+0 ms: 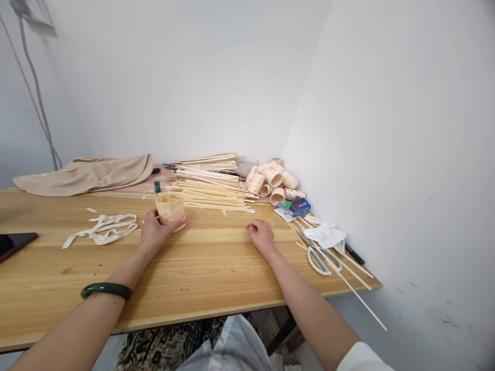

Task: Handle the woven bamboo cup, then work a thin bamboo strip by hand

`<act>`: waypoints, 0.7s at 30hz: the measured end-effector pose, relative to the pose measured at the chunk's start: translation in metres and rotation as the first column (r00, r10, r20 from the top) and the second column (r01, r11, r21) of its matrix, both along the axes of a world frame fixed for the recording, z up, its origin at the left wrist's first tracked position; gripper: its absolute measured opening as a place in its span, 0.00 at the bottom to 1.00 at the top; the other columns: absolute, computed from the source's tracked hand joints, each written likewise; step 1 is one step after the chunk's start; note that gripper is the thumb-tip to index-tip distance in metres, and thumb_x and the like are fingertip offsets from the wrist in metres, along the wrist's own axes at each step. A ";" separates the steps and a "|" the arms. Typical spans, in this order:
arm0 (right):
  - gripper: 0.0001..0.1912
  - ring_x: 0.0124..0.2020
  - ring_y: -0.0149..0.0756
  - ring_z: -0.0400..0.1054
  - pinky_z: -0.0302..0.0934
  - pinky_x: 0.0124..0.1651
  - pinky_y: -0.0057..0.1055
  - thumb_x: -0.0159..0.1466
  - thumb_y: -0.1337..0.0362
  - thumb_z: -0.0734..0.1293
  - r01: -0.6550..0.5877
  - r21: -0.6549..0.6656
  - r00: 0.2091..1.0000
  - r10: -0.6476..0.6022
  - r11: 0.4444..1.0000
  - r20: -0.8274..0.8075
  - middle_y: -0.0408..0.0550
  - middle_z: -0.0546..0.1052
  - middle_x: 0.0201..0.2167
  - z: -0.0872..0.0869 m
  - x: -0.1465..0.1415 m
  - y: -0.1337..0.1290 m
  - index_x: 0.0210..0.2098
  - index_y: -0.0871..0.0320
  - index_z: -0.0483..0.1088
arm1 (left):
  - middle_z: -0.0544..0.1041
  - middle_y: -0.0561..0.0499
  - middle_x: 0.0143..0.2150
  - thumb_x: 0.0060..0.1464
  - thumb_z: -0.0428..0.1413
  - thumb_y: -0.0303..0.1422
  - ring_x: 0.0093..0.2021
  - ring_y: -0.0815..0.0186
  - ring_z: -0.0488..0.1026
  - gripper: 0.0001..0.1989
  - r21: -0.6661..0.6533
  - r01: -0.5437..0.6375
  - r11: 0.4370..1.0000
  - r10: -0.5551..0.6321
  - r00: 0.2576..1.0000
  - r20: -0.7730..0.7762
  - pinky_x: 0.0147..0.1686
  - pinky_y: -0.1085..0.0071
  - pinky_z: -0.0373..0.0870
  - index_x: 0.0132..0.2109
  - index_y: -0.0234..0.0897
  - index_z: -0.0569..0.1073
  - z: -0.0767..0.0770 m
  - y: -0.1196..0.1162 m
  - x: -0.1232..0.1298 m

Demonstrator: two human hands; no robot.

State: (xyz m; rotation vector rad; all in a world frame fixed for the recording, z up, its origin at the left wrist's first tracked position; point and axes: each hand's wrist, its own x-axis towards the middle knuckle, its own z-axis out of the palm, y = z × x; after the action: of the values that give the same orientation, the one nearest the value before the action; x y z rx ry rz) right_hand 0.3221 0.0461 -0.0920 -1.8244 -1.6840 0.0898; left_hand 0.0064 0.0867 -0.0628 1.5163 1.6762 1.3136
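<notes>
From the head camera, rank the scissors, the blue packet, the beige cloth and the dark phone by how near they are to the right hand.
From the right hand:
1. Blue packet, just beyond, to its right.
2. Scissors, right, near the table edge.
3. Beige cloth, far back left.
4. Dark phone, far left edge.

Scissors, beige cloth, phone

A small pale woven cup stands upright on the wooden tabletop, just left of the frame's centre, open mouth upward. Its wall is thin light-tan strips, clasped from the near side.
</notes>
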 end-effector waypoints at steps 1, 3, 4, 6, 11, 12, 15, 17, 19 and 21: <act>0.13 0.50 0.40 0.73 0.72 0.53 0.43 0.72 0.58 0.66 0.000 0.000 1.000 0.000 1.000 -0.001 0.52 0.76 0.53 0.000 0.000 0.000 0.52 0.57 0.73 | 0.74 0.28 0.60 0.41 0.70 0.45 0.55 0.39 0.76 0.39 -0.003 0.009 1.000 -0.009 1.000 0.002 0.51 0.52 0.75 0.55 0.31 0.65 -0.001 0.000 -0.001; 0.13 0.50 0.40 0.74 0.72 0.53 0.43 0.72 0.58 0.66 0.000 0.001 1.000 0.000 1.000 -0.004 0.52 0.76 0.53 0.000 0.000 0.000 0.52 0.57 0.73 | 0.75 0.28 0.60 0.41 0.69 0.45 0.56 0.41 0.77 0.39 -0.013 0.029 1.000 -0.028 1.000 0.005 0.51 0.54 0.75 0.55 0.31 0.65 -0.001 0.001 -0.002; 0.13 0.50 0.40 0.74 0.72 0.53 0.43 0.72 0.58 0.66 0.002 0.001 1.000 -0.002 1.000 -0.006 0.52 0.76 0.53 0.000 0.000 0.000 0.52 0.57 0.73 | 0.75 0.29 0.60 0.41 0.69 0.46 0.56 0.42 0.76 0.39 -0.018 0.040 0.999 -0.039 0.999 0.003 0.51 0.55 0.75 0.56 0.31 0.65 -0.002 0.002 -0.002; 0.13 0.50 0.40 0.74 0.72 0.53 0.43 0.71 0.58 0.67 0.005 0.002 1.000 -0.005 1.000 -0.009 0.52 0.76 0.53 0.000 0.000 0.000 0.52 0.57 0.73 | 0.75 0.29 0.61 0.41 0.69 0.46 0.57 0.43 0.76 0.39 -0.024 0.050 0.998 -0.050 0.999 -0.004 0.53 0.55 0.74 0.56 0.32 0.66 -0.002 0.003 -0.002; 0.13 0.50 0.40 0.74 0.72 0.53 0.44 0.71 0.58 0.67 0.001 -0.006 1.000 -0.001 1.000 -0.007 0.52 0.76 0.53 0.003 -0.001 -0.002 0.52 0.57 0.73 | 0.76 0.32 0.60 0.41 0.68 0.42 0.58 0.45 0.76 0.37 -0.021 0.015 1.000 -0.016 0.999 -0.037 0.54 0.56 0.73 0.57 0.33 0.67 -0.002 0.004 0.001; 0.13 0.50 0.40 0.73 0.71 0.53 0.44 0.71 0.58 0.67 0.000 -0.009 1.000 0.000 1.000 -0.006 0.52 0.76 0.53 0.003 -0.001 -0.002 0.52 0.57 0.73 | 0.76 0.32 0.60 0.41 0.68 0.42 0.58 0.45 0.76 0.36 -0.020 0.016 1.000 -0.017 0.999 -0.047 0.54 0.55 0.73 0.56 0.33 0.68 -0.001 0.003 0.001; 0.13 0.50 0.40 0.73 0.71 0.53 0.44 0.71 0.58 0.66 0.001 -0.015 1.000 -0.001 1.000 -0.003 0.52 0.76 0.54 0.004 -0.001 -0.002 0.52 0.57 0.73 | 0.78 0.33 0.58 0.41 0.67 0.41 0.56 0.43 0.76 0.32 -0.016 0.023 1.000 -0.024 0.997 -0.070 0.53 0.53 0.73 0.52 0.33 0.70 0.001 0.001 0.002; 0.13 0.50 0.40 0.73 0.71 0.53 0.44 0.72 0.58 0.66 0.000 -0.013 1.000 0.000 1.000 -0.001 0.52 0.76 0.54 0.003 -0.001 -0.002 0.52 0.57 0.73 | 0.79 0.33 0.55 0.41 0.68 0.41 0.54 0.42 0.77 0.30 -0.012 0.028 1.000 -0.029 0.996 -0.081 0.52 0.51 0.73 0.50 0.33 0.71 0.003 -0.001 0.002; 0.13 0.50 0.40 0.73 0.71 0.53 0.44 0.72 0.58 0.66 -0.003 -0.006 1.000 0.003 1.000 -0.001 0.52 0.76 0.54 0.002 -0.001 -0.001 0.52 0.57 0.73 | 0.80 0.35 0.53 0.41 0.68 0.41 0.52 0.43 0.77 0.30 0.002 0.042 0.999 -0.042 0.996 -0.084 0.51 0.52 0.74 0.49 0.34 0.71 0.004 -0.002 0.003; 0.13 0.50 0.40 0.73 0.71 0.53 0.44 0.71 0.58 0.67 -0.008 0.004 1.000 0.008 1.000 -0.001 0.52 0.76 0.53 0.001 0.000 -0.001 0.52 0.57 0.73 | 0.80 0.38 0.53 0.41 0.69 0.41 0.52 0.45 0.78 0.29 0.023 0.065 0.998 -0.063 0.995 -0.078 0.50 0.54 0.75 0.49 0.36 0.71 0.004 -0.003 0.005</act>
State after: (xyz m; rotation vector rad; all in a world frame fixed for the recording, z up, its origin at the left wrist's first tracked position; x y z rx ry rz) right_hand 0.3218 0.0452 -0.0910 -1.8151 -1.6894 0.0907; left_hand 0.0111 0.0841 -0.0585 1.6413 1.6497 1.2616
